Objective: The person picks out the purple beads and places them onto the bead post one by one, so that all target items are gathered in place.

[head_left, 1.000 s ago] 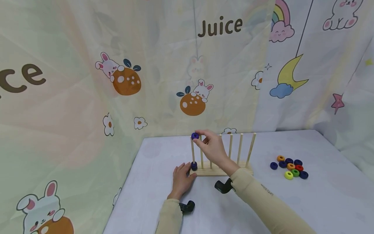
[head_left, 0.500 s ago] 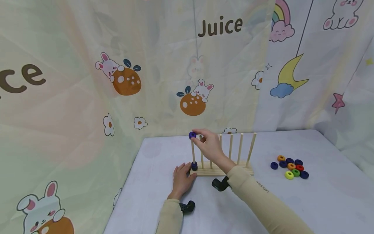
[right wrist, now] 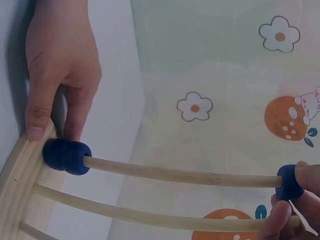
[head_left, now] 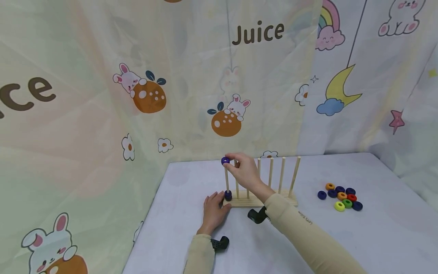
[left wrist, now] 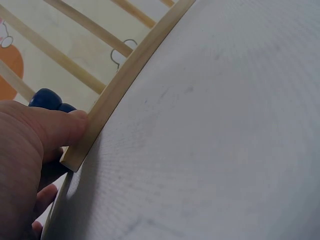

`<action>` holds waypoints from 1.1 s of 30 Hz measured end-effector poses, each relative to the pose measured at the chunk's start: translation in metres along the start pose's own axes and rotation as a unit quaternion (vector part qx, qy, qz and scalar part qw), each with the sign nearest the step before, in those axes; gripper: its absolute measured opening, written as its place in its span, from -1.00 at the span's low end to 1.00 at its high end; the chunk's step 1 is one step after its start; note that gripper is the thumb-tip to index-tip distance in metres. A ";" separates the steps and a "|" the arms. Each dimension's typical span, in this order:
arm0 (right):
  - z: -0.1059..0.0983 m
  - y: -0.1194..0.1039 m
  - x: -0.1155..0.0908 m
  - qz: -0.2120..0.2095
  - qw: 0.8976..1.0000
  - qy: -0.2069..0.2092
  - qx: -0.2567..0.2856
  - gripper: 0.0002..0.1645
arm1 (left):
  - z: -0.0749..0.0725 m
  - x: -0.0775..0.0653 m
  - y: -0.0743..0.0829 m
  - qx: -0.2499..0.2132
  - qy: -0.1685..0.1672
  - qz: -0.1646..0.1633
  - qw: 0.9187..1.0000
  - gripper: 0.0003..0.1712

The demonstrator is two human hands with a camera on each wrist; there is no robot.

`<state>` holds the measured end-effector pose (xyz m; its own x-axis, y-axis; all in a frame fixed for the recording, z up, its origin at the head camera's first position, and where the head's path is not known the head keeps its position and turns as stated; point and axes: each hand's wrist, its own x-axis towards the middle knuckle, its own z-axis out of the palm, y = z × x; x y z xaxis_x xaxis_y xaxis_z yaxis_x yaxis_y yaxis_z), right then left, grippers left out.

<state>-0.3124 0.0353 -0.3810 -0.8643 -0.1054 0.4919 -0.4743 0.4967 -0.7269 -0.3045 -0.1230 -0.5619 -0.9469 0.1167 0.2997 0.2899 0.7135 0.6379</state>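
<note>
A person's right hand [head_left: 244, 171] pinches a dark blue ring bead [right wrist: 288, 182] between thumb and fingertips at the top of the leftmost peg [head_left: 227, 179] of a wooden peg rack [head_left: 241, 203], just below the centre of the head view. The left hand [head_left: 213, 213], lower in the frame, grips the rack's left end, its thumb against the front edge and a finger at the far side, with only the base's thickness between them. Two dark blue beads [right wrist: 66, 156] sit stacked at the foot of that same peg, beside the left hand. In the right of the frame, loose beads [head_left: 342, 196] in blue, orange, red, green and yellow lie clustered on a white-covered table [head_left: 171, 213], well apart from the rack. Beige sleeves [head_left: 304, 232] reach in from the bottom edge. Behind, filling the upper frame, hangs a fabric backdrop [head_left: 191, 76] printed with rabbits, oranges and the word "Juice."
</note>
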 end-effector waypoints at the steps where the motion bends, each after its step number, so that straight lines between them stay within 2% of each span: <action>1: 0.000 0.000 -0.001 0.004 1.000 -0.002 -0.006 -0.64 | 0.000 0.000 0.000 0.000 0.000 0.000 1.000 -0.36; 7: 0.002 0.003 -0.003 0.011 0.999 -0.012 -0.027 -0.64 | 0.001 -0.001 -0.001 0.003 0.006 0.008 1.000 -0.36; 21: 0.003 0.005 -0.003 0.004 1.000 -0.007 -0.026 -0.64 | -0.001 -0.001 0.001 -0.006 0.013 0.022 1.000 -0.39; 27: 0.003 0.006 -0.003 -0.001 1.000 -0.001 -0.019 -0.66 | -0.001 0.000 0.001 -0.005 0.012 0.020 1.000 -0.37; 33: 0.001 0.005 -0.005 -0.005 1.000 0.012 0.012 -0.69 | -0.001 -0.001 0.002 -0.002 0.007 0.011 1.000 -0.36</action>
<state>-0.3107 0.0377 -0.3876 -0.8557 -0.0894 0.5098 -0.4865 0.4746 -0.7335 -0.3032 -0.1229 -0.5601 -0.9383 0.1231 0.3233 0.3112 0.7084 0.6335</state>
